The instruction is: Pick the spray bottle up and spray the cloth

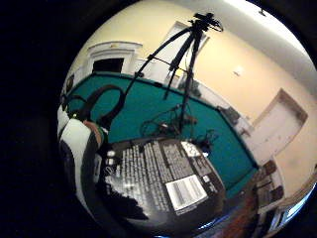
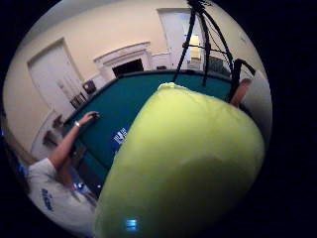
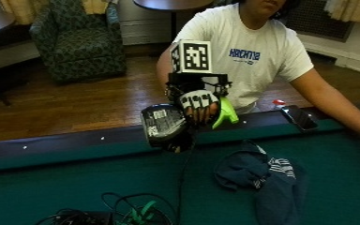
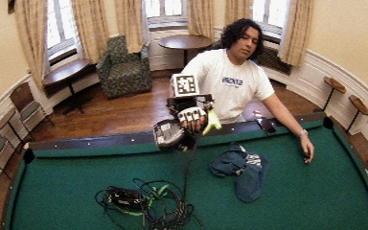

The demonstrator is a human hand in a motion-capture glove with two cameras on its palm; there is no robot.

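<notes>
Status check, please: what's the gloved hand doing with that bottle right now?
Right hand grips spray bottle, lifted above the table. Cloth lies crumpled on the felt, untouched. Nothing between them.

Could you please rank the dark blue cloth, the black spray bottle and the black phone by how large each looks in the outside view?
1. Dark blue crumpled cloth, largest.
2. Black spray bottle with green trigger; held nearer the camera, so its rank is unsure.
3. Black phone, smallest.

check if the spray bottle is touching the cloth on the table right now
Apart. The outside view shows the spray bottle held up in the gloved right hand above the table edge, with bare green felt between it and the dark cloth.
</notes>
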